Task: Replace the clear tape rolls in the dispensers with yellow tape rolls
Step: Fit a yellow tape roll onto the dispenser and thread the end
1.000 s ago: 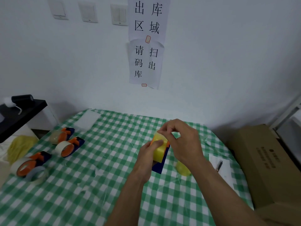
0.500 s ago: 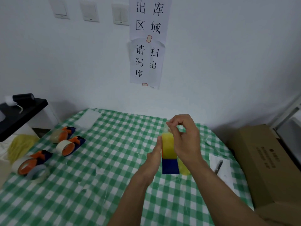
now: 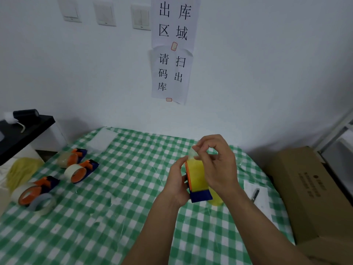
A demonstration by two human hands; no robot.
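Above the middle of the table, my left hand [image 3: 178,181] grips a blue and orange tape dispenser [image 3: 200,196] that carries a yellow tape roll [image 3: 196,175]. My right hand [image 3: 219,163] pinches the loose end of the yellow tape [image 3: 192,153] and holds it up above the roll. A second yellow roll [image 3: 215,199] lies on the cloth behind the dispenser, partly hidden. At the left lie three more dispensers [image 3: 82,171] [image 3: 71,157] [image 3: 34,190] loaded with clear tape, and a loose clear roll [image 3: 43,204].
The table has a green checked cloth [image 3: 114,217]. A cardboard box [image 3: 313,192] stands at the right edge. Paper with a pen [image 3: 255,194] lies near it. A black shelf [image 3: 24,131] and a yellow cloth [image 3: 21,173] are at the left. A white sheet [image 3: 104,138] lies at the back.
The dispenser has been turned upright, with its yellow roll facing me. My right hand has lifted the tape end up off the roll.
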